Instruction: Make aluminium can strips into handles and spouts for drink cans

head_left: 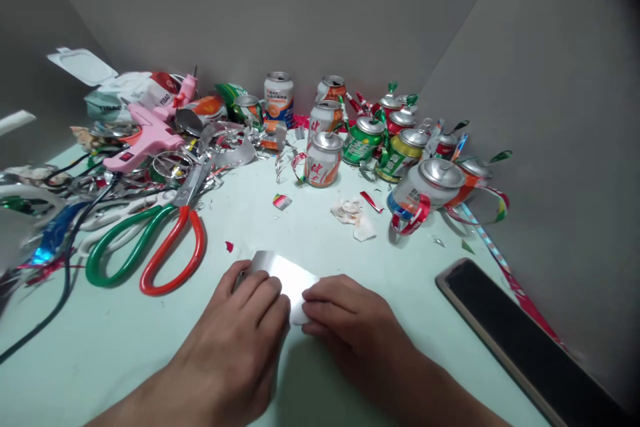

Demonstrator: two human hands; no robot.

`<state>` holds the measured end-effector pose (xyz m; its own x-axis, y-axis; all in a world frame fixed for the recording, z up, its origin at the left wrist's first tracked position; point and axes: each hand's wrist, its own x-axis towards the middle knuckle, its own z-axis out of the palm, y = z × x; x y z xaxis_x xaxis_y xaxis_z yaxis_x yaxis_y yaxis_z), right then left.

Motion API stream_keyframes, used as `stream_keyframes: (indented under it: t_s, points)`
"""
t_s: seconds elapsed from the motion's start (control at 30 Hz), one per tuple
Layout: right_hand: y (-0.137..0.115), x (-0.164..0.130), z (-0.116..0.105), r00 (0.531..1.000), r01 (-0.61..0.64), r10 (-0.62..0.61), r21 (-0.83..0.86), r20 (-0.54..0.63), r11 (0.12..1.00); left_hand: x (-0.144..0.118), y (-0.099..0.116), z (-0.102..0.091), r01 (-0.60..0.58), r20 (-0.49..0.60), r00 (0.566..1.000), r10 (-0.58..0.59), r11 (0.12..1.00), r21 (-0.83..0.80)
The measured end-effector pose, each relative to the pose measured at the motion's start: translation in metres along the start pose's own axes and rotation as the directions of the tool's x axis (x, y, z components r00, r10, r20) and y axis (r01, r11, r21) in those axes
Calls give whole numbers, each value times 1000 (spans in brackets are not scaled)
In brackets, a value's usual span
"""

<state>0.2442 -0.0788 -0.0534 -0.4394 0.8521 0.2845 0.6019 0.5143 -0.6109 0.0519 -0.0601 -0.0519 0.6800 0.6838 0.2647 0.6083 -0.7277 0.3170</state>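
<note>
A flat shiny sheet of cut can metal (284, 272) lies on the pale green table (125, 340) near the front edge. My left hand (245, 333) presses down on its left part, fingers curled over the edge. My right hand (345, 320) pinches its right near corner with fingertips. Both hands meet over the sheet, hiding its near half.
Large scissors (150, 240) with green and red handles lie left. A pink glue gun (145, 137) sits among metal scraps at back left with a black cable (65, 273). Several drink cans (325, 159) crowd the back corner. A phone (520, 340) lies right. Grey walls close in.
</note>
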Motion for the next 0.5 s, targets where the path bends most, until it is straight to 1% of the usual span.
stream_keyframes:
  t_s: [0.1,0.17,0.27,0.4,0.5]
  points:
    - [-1,0,-6,999,11,-13,55,41,998,0,1,2,-9,6,1000,9,1000,-24]
    - [-1,0,-8,999,25,-27,81,23,996,0,1,4,-21,0,1000,21,1000,-17]
    - [1,-1,-7,1000,19,-20,42,14,999,1,0,4,-14,16,1000,14,999,-32]
    - [4,-3,-4,999,29,-29,12,14,1000,2,-1,0,10,-2,1000,-10,993,-119]
    - [6,-4,-6,999,38,-38,13,-16,999,3,-3,-3,54,20,998,-52,982,-180]
